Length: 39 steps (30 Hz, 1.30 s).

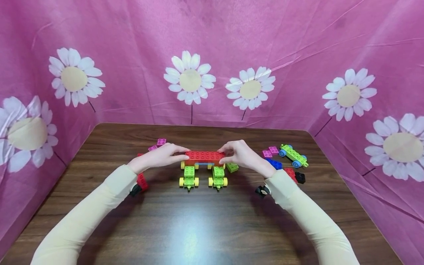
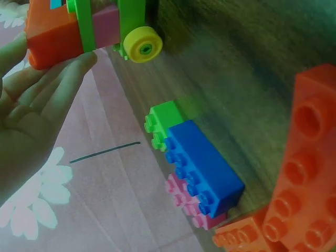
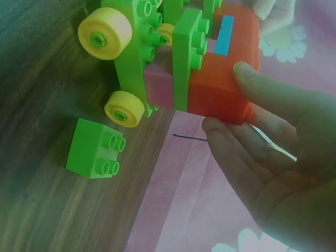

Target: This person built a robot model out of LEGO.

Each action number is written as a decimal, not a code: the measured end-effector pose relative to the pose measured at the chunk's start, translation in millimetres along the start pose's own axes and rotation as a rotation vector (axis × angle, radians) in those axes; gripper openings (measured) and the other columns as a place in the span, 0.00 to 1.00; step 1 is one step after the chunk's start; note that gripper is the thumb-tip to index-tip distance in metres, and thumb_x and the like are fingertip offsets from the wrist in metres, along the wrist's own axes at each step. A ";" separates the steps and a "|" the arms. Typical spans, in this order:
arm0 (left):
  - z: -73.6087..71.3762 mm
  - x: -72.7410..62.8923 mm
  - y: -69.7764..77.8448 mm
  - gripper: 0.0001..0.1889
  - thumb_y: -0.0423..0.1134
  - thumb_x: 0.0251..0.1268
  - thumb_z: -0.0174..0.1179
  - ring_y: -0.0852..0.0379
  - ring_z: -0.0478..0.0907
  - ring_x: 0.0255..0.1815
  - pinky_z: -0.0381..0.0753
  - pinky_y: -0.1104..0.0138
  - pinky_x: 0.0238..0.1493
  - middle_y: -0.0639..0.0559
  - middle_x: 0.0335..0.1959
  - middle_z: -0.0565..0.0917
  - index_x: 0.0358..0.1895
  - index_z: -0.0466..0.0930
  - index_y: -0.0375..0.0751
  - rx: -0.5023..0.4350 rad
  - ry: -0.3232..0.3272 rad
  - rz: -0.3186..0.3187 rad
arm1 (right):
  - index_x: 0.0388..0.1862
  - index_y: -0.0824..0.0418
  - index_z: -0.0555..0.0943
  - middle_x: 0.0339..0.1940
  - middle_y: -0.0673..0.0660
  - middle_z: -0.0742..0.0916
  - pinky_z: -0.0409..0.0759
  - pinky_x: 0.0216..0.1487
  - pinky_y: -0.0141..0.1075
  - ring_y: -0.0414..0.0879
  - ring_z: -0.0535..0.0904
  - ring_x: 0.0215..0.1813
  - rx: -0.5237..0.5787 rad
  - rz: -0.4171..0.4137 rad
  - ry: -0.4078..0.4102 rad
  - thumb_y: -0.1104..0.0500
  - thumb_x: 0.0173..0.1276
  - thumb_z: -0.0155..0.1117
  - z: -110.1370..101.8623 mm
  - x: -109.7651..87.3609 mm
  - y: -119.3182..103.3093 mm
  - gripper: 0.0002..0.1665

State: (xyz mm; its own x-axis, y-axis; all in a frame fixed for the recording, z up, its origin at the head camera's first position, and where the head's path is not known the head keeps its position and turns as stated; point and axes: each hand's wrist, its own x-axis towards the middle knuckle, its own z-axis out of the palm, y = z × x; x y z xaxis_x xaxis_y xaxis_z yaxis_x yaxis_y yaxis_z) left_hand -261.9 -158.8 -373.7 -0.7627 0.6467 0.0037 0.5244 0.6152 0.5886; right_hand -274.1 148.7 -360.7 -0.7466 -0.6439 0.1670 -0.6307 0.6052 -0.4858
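Observation:
A long red brick (image 1: pixel 204 157) spans the tops of two green wheeled bases (image 1: pixel 189 178) with yellow wheels, standing side by side. My left hand (image 1: pixel 161 155) holds the red brick's left end, fingertips against its side in the left wrist view. At the other end, my right hand (image 1: pixel 243 156) pinches it between thumb and fingers. Beneath the red brick, the right wrist view shows a green studded piece (image 3: pixel 181 68), a pink brick (image 3: pixel 159 84) and a light blue piece (image 3: pixel 224 35). Whether the red brick is pressed fully down, I cannot tell.
Right of the wheeled bases lies a loose green brick (image 1: pixel 233 168). Farther right are pink bricks (image 1: pixel 269 151), blue (image 1: pixel 274 163), red (image 1: pixel 289 173) and black (image 1: pixel 300 177) bricks, plus a blue-wheeled green base (image 1: pixel 293 155). Red (image 1: pixel 142 181), pink (image 1: pixel 161 142) and blue (image 2: pixel 207 168) bricks lie left.

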 end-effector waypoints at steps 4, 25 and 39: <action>1.1 1.9 1.0 0.23 0.43 0.71 0.60 0.56 0.82 0.46 0.82 0.55 0.55 0.41 0.58 0.84 0.62 0.78 0.33 0.017 0.053 0.055 | 0.46 0.65 0.87 0.39 0.59 0.91 0.86 0.40 0.38 0.43 0.83 0.35 -0.052 0.001 -0.008 0.57 0.56 0.78 1.9 0.4 0.5 0.20; 4.7 13.3 10.6 0.18 0.41 0.64 0.66 0.64 0.62 0.19 0.69 0.74 0.30 0.46 0.42 0.90 0.53 0.84 0.35 0.054 0.111 0.135 | 0.45 0.63 0.88 0.38 0.56 0.90 0.80 0.37 0.33 0.44 0.81 0.35 -0.098 -0.108 0.035 0.56 0.59 0.75 7.9 6.0 -2.1 0.16; 1.0 11.1 14.5 0.20 0.41 0.65 0.66 0.64 0.61 0.20 0.68 0.74 0.29 0.43 0.42 0.90 0.56 0.83 0.33 0.070 0.081 0.110 | 0.46 0.63 0.88 0.38 0.57 0.90 0.76 0.35 0.31 0.46 0.81 0.34 -0.086 -0.104 0.027 0.56 0.60 0.75 7.7 5.7 -1.2 0.17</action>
State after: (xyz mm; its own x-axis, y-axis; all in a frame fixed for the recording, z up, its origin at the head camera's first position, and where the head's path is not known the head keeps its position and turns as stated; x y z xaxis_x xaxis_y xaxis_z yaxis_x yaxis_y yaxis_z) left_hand -262.4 -142.3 -365.9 -0.7262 0.6747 0.1320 0.6292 0.5749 0.5231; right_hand -276.0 140.7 -365.7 -0.6809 -0.6931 0.2365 -0.7201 0.5745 -0.3891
